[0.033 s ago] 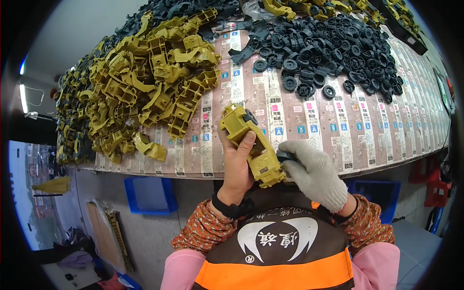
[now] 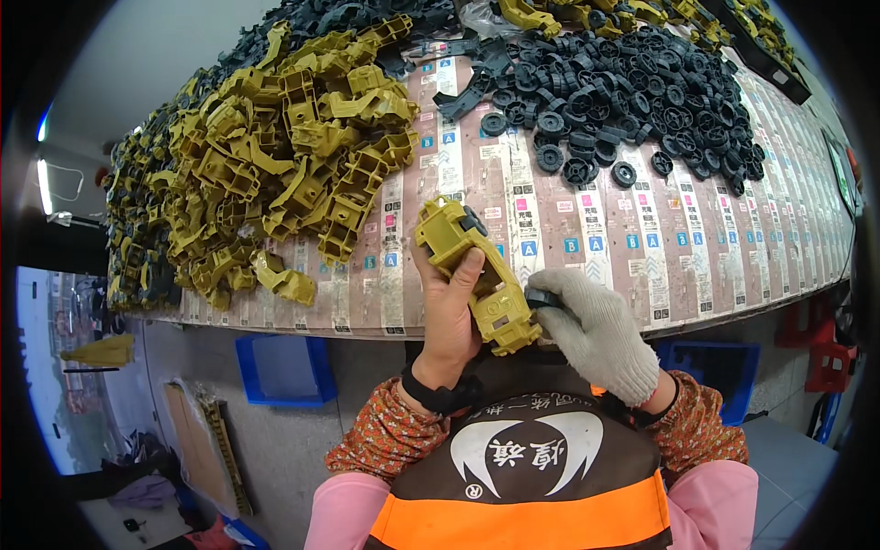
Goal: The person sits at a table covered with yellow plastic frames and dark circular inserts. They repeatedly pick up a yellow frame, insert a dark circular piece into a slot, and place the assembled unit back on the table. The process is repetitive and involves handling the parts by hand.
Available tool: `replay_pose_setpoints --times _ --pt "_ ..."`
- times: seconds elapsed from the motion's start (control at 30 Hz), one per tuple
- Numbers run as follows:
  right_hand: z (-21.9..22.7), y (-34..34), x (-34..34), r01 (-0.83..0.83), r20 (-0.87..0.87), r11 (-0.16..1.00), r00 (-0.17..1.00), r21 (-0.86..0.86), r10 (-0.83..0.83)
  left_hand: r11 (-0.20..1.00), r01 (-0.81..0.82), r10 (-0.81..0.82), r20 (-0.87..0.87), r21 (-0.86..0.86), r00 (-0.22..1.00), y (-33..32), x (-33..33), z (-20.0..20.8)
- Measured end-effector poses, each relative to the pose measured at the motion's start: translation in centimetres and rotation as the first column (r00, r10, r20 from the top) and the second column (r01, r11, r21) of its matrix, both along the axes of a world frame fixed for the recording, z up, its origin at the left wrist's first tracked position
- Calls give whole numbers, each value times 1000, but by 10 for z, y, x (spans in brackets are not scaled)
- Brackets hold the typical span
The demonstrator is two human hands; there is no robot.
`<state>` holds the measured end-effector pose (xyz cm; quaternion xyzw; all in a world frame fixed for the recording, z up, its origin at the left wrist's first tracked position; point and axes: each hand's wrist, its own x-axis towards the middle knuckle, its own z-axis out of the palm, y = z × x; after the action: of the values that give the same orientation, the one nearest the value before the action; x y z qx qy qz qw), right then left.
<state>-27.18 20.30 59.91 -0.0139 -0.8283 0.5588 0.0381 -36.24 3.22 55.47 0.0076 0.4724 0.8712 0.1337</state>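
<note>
My left hand (image 2: 449,298), bare, is wrapped round a yellow plastic toy vehicle body (image 2: 502,312) just in front of the table edge. A black wheel (image 2: 473,220) sits on the side of that body near its far end. In a pale knitted glove, my right hand (image 2: 596,330) pinches another black wheel (image 2: 543,298) between thumb and fingers. This wheel is right beside the near end of the body; fingers partly cover it, and I cannot tell whether it touches.
Yellow vehicle bodies (image 2: 293,137) lie heaped at the left of the table (image 2: 440,302). Loose black wheels (image 2: 632,101) are piled at the far right. A black tray (image 2: 770,69) stands at the far right edge. Blue bins (image 2: 286,368) are below the table.
</note>
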Motion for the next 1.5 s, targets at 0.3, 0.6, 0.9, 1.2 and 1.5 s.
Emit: replay_pose_setpoints --times 0.3,0.6,0.9,1.2,1.5 --pt "-1 -5 9 4 19 1000 1000 26 -4 1000 -31 31 -58 -5 998 -1 2 -3" --pt "3 -10 19 -39 11 997 999 67 38 986 -135 112 -203 -103 973 4 9 4" --pt "39 -7 3 -149 198 970 974 193 110 935 -350 297 -436 -46 850 20 19 6" --pt "41 57 -107 4 345 977 936 -214 72 999 17 -12 -204 27 979 12 -34 36" --pt "98 229 -289 242 -69 924 959 -296 -273 952 -173 154 -94 -253 984 -70 -59 17"
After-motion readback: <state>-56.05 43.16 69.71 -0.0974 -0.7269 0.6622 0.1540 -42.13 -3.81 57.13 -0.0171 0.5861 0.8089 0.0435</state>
